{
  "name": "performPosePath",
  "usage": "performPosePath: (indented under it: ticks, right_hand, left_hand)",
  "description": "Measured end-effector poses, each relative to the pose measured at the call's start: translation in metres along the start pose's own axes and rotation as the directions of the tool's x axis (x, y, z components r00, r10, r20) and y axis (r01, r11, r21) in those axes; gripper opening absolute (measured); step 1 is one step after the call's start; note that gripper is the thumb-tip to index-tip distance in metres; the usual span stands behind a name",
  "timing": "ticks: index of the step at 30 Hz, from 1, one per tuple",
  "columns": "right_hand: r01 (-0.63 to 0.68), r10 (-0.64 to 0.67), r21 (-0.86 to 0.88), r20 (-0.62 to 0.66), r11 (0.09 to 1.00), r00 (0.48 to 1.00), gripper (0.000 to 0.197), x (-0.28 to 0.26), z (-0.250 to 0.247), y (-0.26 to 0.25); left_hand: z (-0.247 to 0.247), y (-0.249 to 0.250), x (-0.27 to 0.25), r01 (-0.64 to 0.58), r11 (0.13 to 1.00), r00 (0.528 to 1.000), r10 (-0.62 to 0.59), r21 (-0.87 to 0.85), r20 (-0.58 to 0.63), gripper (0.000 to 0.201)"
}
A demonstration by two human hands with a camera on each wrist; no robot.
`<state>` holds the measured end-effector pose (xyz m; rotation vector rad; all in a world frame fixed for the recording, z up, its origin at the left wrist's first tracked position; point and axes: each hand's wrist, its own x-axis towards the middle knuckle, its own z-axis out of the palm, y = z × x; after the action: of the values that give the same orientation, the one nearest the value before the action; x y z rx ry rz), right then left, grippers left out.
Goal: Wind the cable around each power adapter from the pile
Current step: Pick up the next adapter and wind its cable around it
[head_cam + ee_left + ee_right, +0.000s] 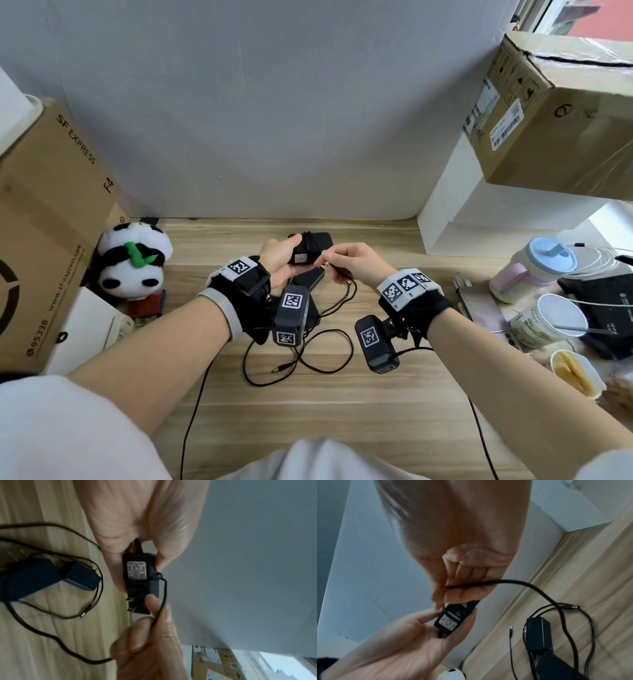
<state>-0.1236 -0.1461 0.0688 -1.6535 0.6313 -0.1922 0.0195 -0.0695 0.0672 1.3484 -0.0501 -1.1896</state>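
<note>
A small black power adapter (pixel 317 241) with a white label is held above the table near the wall; my left hand (pixel 277 257) grips one end of it. Its thin black cable (pixel 352 284) crosses the adapter's middle and runs to my right hand (pixel 346 260), which pinches it just beside the adapter. In the left wrist view the adapter (pixel 136 570) shows its label and prongs, with the cable (pixel 164 592) leading into the right hand (pixel 149 635). The right wrist view shows the cable (pixel 522 582) passing through the right fingers (pixel 467 574) above the adapter (pixel 452 618).
Below my hands lies the pile: black adapters (pixel 34 577) (pixel 537 634) with loose cable loops (pixel 329 342) on the wooden table (pixel 342 411). A panda plush (pixel 133 263) and a cardboard box (pixel 51 222) stand left. Cups (pixel 534 267), a black device (pixel 603 301) and another box (pixel 555 113) are right.
</note>
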Motion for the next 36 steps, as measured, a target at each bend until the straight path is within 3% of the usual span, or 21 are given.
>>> performPosePath:
  ticks: [4, 11, 16, 21, 28, 32, 36]
  right_hand:
    - [-0.054, 0.06, -0.075, 0.084, 0.996, 0.995, 0.026, -0.002, 0.005, 0.005]
    - [-0.162, 0.166, -0.072, 0.061, 0.984, 0.984, 0.026, 0.001, 0.004, 0.02]
    - [-0.244, 0.245, -0.069, -0.001, 0.967, 0.97, 0.03, 0.005, -0.005, 0.022]
    - [-0.322, 0.331, 0.194, -0.016, 0.927, 0.943, 0.036, 0.01, -0.015, 0.011]
    - [-0.218, 0.243, 0.254, -0.071, 0.942, 0.967, 0.029, 0.015, -0.015, -0.003]
    - [-0.132, 0.153, 0.21, -0.087, 0.969, 0.984, 0.028, 0.012, -0.01, -0.008]
    - [-0.078, 0.102, 0.244, -0.087, 0.967, 0.991, 0.026, 0.01, -0.003, -0.011]
  left_hand:
    - [0.001, 0.003, 0.003, 0.025, 0.984, 0.999, -0.031, -0.178, -0.035, 0.014]
    - [-0.005, -0.002, -0.002, 0.054, 0.979, 0.996, -0.041, -0.195, 0.074, 0.036]
    - [-0.008, 0.002, -0.006, 0.069, 0.998, 0.984, -0.07, 0.009, 0.163, 0.028]
    - [-0.007, 0.005, -0.009, 0.012, 0.937, 0.953, -0.116, 0.348, 0.279, 0.024]
    - [-0.009, 0.003, -0.007, -0.093, 0.905, 0.968, -0.016, 0.416, 0.252, 0.013]
    - [-0.008, 0.004, -0.002, -0.113, 0.892, 0.982, 0.033, 0.439, 0.187, 0.019]
    - [-0.002, 0.006, 0.001, -0.141, 0.928, 0.989, 0.117, 0.345, 0.088, 0.03]
